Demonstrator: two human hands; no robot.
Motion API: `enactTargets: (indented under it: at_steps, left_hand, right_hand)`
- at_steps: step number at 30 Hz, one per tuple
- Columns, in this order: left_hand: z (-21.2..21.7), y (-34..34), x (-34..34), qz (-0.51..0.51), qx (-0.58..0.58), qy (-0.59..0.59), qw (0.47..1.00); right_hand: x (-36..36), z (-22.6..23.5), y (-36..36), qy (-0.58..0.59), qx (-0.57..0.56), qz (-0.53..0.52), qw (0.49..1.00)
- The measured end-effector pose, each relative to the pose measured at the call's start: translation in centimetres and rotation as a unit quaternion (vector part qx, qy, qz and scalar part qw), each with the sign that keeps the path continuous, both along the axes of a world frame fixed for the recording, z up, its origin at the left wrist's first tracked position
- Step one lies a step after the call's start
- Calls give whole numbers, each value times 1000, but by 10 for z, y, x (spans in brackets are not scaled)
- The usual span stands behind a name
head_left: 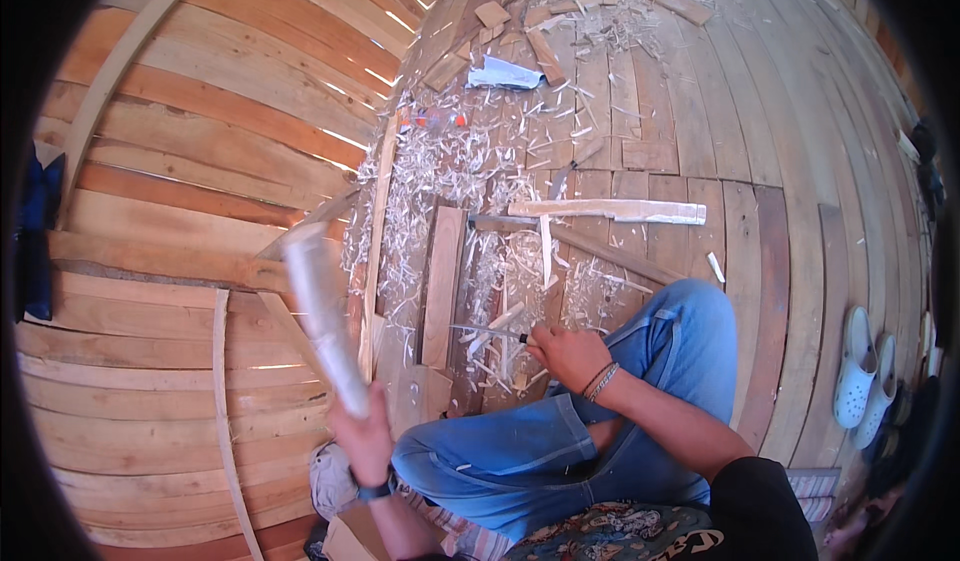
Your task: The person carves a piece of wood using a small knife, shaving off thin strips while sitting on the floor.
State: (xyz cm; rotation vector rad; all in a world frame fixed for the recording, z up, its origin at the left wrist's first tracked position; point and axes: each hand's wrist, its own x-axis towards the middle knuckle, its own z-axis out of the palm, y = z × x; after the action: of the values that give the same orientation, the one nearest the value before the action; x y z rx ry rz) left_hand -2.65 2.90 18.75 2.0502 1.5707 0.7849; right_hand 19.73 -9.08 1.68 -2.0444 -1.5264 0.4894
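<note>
My left hand [362,431] grips the lower end of a pale carved piece of wood [325,311]. The piece stands nearly upright, tilted to the left, and is smeared by motion. In my right hand [575,361] is a knife [488,331], its dark handle end at my fingers. The thin blade points left, apart from the wood, over shavings on the floor. A thick wooden block [443,286] lies between my hands, just beyond my crossed legs. Farther out rests a long pale wooden stick [610,211].
Curled wood shavings [430,171] cover the plank floor along the left wall [190,331]. A blue-white sheet [503,74] and several offcuts [680,5] lie at the far side. A dark pointed tool [562,179] lies beyond the stick. White clogs [855,371] stand at right.
</note>
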Motion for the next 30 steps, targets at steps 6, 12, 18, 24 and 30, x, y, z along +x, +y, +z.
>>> enactTargets:
  at_steps: [6,12,18,24,30]
  left_hand:
    - [-100,10,-6,-138,-89,199,966]
    - [0,-7,16,-13,-67,-77,995]
    - [-136,25,-19,-194,36,180,964]
    - [-50,27,14,-33,-177,-98,979]
    - [-23,10,13,-33,-128,-125,983]
  right_hand:
    - [-5,6,8,14,13,23,1000]
    - [7,-8,6,13,19,-19,1000]
    - [-1,-6,14,13,-8,-1,1000]
    - [8,-27,11,34,-31,-26,999]
    - [12,-26,16,41,-37,-23,998]
